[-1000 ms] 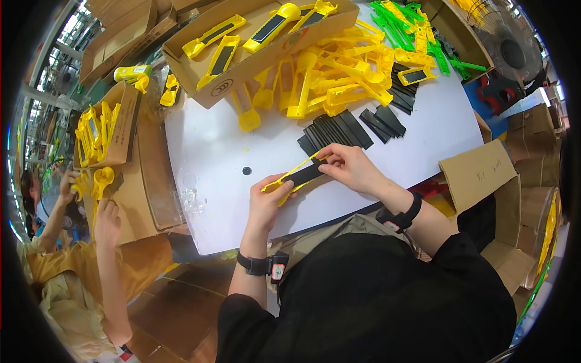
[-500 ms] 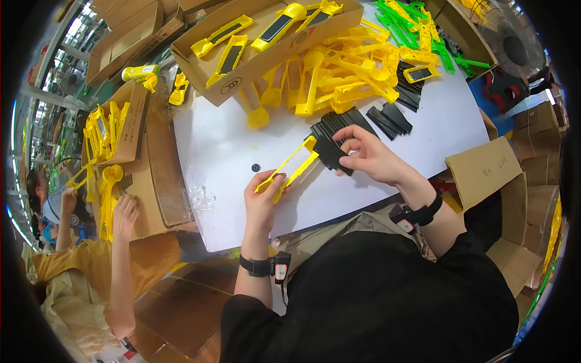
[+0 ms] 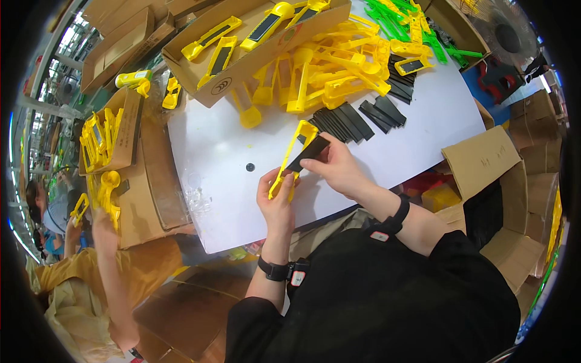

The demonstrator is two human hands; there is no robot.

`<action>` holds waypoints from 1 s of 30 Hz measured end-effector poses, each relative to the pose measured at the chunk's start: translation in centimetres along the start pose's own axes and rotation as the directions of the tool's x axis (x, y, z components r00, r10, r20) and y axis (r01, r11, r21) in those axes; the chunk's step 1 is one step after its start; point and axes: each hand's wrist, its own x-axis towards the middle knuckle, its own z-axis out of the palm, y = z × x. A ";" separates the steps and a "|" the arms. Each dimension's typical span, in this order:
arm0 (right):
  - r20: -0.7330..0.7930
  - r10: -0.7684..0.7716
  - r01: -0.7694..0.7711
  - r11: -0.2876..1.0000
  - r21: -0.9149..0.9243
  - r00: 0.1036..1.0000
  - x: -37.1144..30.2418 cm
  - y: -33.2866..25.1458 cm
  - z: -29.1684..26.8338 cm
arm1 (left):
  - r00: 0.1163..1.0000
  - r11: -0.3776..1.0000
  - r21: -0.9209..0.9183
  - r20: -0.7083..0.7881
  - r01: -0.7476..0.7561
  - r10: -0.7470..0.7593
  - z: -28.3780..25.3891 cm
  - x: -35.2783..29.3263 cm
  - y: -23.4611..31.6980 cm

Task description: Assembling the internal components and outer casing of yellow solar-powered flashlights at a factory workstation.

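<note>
My left hand (image 3: pixel 278 198) is closed around the lower end of a yellow plastic frame (image 3: pixel 307 129), a long part with an open middle, held tilted above the white table (image 3: pixel 227 206). Pinched between the fingers of my right hand (image 3: pixel 340 168) is a flat black strip (image 3: pixel 310 151), which lies against the frame's open side. Whether it sits inside the frame I cannot tell. Just beyond my hands is a row of black strips (image 3: pixel 344 123) side by side, with a smaller fan of black strips (image 3: pixel 382 114) to its right.
Yellow plastic parts (image 3: pixel 357 63) are heaped at the back, beside a cardboard box (image 3: pixel 200 86) holding fitted yellow pieces. Green parts (image 3: pixel 434 43) lie at the far right. A small black disc (image 3: pixel 250 167) rests on the table. At left, another person's hand (image 3: pixel 104 225) works near yellow parts.
My right hand has picked up a black strip from the row and brought it left to the yellow frame. The left hand has moved slightly right, turning the frame more upright.
</note>
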 end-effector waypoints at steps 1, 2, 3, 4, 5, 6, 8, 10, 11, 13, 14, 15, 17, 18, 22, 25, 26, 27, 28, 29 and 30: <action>-0.015 -0.054 0.053 0.997 -0.064 0.998 -0.2 -0.2 0.2 | 1.000 1.000 0.000 0.003 0.002 -0.002 0.1 0.0 -0.1; -0.017 -0.055 0.054 0.997 -0.064 0.998 -0.2 0.2 -0.1 | 1.000 1.000 0.004 0.019 -0.004 0.004 0.3 0.0 -0.2; -0.008 -0.033 0.031 0.984 -0.177 0.999 -0.2 0.7 -0.3 | 0.999 1.000 0.008 0.033 -0.010 0.009 0.4 0.0 -0.3; -0.002 -0.009 0.008 0.957 -0.289 1.000 -0.3 1.0 -0.5 | 0.999 1.000 0.009 0.035 -0.009 0.008 0.5 0.0 -0.2; -0.004 -0.010 0.009 0.958 -0.288 1.000 -0.4 1.0 -0.8 | 1.000 1.000 0.014 0.012 0.017 -0.017 0.7 0.0 0.0; -0.051 -0.007 -0.011 0.943 -0.334 0.999 -0.6 0.1 -0.7 | 0.999 0.999 0.019 -0.015 0.043 -0.042 0.8 -0.1 0.1; -0.097 -0.005 -0.032 0.925 -0.378 0.995 -0.4 -0.4 -1.2 | 0.997 0.995 0.054 -0.024 0.079 -0.078 0.5 -0.1 0.6; 0.082 -0.523 0.366 0.467 -0.805 0.849 -0.2 -0.7 -2.4 | 0.993 0.989 0.090 -0.031 0.119 -0.116 0.1 -0.1 0.8; 0.084 -0.456 0.340 0.517 -0.785 0.886 -0.2 -0.9 -2.4 | 0.992 0.987 0.091 -0.015 0.129 -0.129 -0.2 0.0 0.7; 0.117 -0.478 0.362 0.460 -0.811 0.871 -0.2 -1.0 -2.8 | 0.990 0.986 0.095 0.004 0.140 -0.141 -0.2 0.0 0.8; 0.154 -0.498 0.383 0.399 -0.833 0.854 -0.1 -1.1 -3.0 | 0.988 0.984 0.100 0.020 0.149 -0.152 -0.1 -0.1 1.0; 0.151 -0.495 0.379 0.402 -0.834 0.856 0.1 -0.9 -3.3 | 0.985 0.981 0.106 0.037 0.162 -0.166 0.1 -0.1 1.0; 0.213 -0.408 0.402 0.461 -0.791 0.887 0.6 -0.4 -4.0 | 0.979 0.975 0.120 0.059 0.186 -0.194 0.0 0.0 1.0; 0.212 -0.408 0.401 0.463 -0.790 0.888 0.6 -0.5 -4.3 | 0.973 0.970 0.132 0.081 0.203 -0.214 0.0 0.1 1.1; 0.218 -0.266 0.324 0.470 -0.821 0.939 0.6 -0.4 -4.8 | 0.976 0.974 0.152 0.114 0.167 -0.185 0.0 0.1 1.2; 0.241 -0.325 0.362 0.391 -0.846 0.914 0.0 -1.2 -4.0 | 0.974 0.969 0.183 0.121 0.167 -0.191 -0.2 0.1 1.4; 0.262 -0.383 0.394 0.323 -0.860 0.886 -0.2 -1.4 -3.6 | 0.974 0.966 0.191 0.109 0.176 -0.199 -0.3 0.3 1.4; 0.260 -0.383 0.392 0.325 -0.860 0.887 -0.2 -1.4 -3.4 | 0.973 0.962 0.199 0.100 0.185 -0.207 -0.3 0.5 1.4; 0.250 -0.400 0.395 0.336 -0.855 0.882 -0.2 -1.3 -3.3 | 0.973 0.962 0.202 0.100 0.187 -0.210 -0.3 0.5 1.5; 0.240 -0.417 0.397 0.348 -0.849 0.877 -0.2 -1.3 -3.2 | 0.969 0.960 0.201 0.114 0.195 -0.221 -0.4 0.4 1.6; 0.237 -0.416 0.395 0.350 -0.849 0.878 -0.1 -1.1 -3.3 | 0.964 0.958 0.200 0.128 0.203 -0.231 -0.5 0.4 1.6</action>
